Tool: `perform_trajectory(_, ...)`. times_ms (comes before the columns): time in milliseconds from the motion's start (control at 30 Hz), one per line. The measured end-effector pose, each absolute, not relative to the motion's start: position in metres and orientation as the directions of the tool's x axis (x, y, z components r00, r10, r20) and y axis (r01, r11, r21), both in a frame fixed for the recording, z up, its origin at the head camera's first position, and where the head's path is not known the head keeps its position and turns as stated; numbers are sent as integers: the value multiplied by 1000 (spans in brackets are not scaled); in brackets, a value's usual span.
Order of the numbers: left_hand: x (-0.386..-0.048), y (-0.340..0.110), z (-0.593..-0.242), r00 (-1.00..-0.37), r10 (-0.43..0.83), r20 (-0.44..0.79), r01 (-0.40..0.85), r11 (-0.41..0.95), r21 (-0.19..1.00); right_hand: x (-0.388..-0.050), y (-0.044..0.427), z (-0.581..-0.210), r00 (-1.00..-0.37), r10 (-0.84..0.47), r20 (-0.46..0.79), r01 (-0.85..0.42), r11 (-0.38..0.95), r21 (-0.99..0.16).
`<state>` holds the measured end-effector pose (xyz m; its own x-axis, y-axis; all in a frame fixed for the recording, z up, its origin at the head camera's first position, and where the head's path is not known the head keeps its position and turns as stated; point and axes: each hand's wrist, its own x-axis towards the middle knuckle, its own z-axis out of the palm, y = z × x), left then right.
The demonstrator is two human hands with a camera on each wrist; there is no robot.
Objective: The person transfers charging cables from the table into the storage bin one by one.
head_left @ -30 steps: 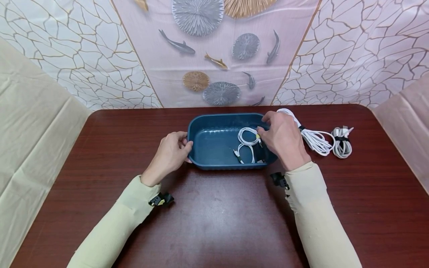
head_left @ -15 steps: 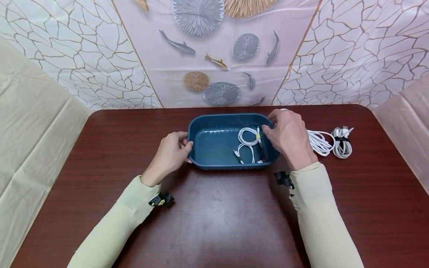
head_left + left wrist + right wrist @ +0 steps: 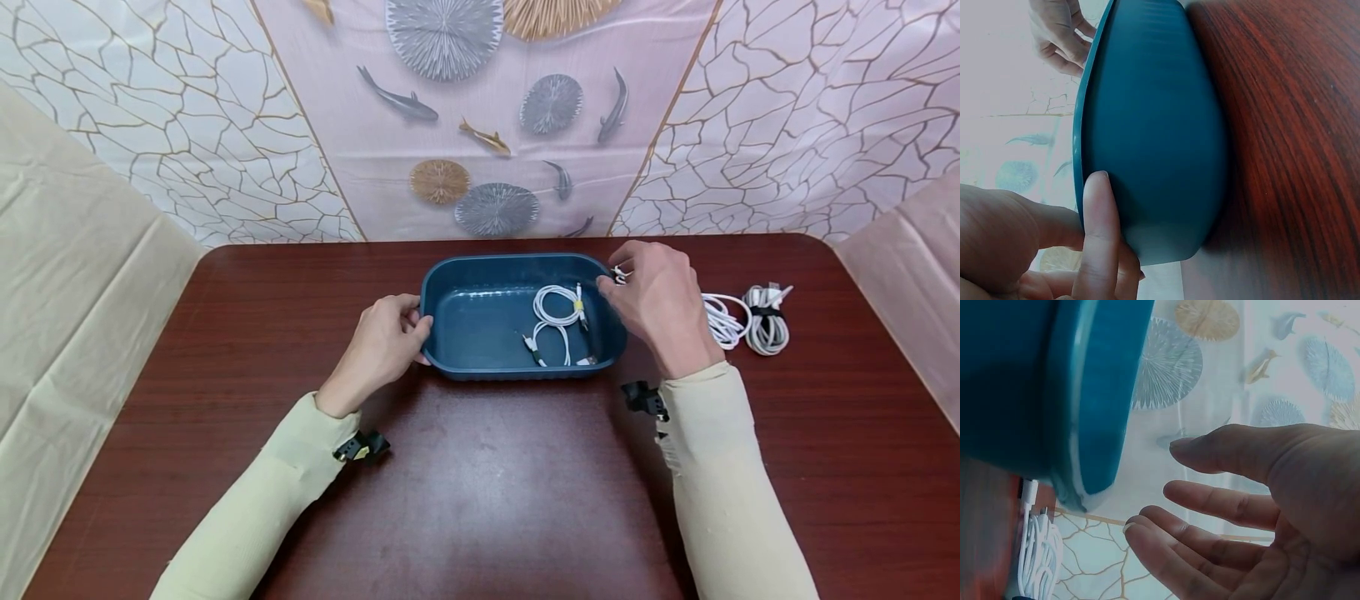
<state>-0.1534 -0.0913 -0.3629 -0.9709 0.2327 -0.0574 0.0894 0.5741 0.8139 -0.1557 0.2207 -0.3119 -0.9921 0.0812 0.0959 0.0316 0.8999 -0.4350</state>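
A dark blue plastic basin [image 3: 480,372] stands on the table with two thin white coiled cables inside, one with a yellow tie [image 3: 557,307] and one with a dark tie [image 3: 552,343]. My left hand [image 3: 382,346] pinches the basin's left rim between thumb and fingers, as the left wrist view also shows. Just past the basin's right end hovers my right hand [image 3: 660,304], with nothing between its parted fingers in the right wrist view. Beneath it lies a long white cable bundle [image 3: 1040,556], partly hidden by the hand in the head view.
Right of my right hand, a greyish-white cable coil [image 3: 767,321] with a black strap lies beside the white bundle. The dark red wooden table [image 3: 480,483] ends at a patterned cloth backdrop [image 3: 495,125]. Beige cloth hangs at both sides.
My right hand has moved right, from over the basin's right end to just outside it above the white bundle. The left hand and basin have stayed put.
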Motion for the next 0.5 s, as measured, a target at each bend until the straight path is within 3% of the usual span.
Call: perform_trajectory(500,-154,-90,-362,-972,224,-76,70,579,812,-155,233,-310,-990,103,99,45,883,-467)
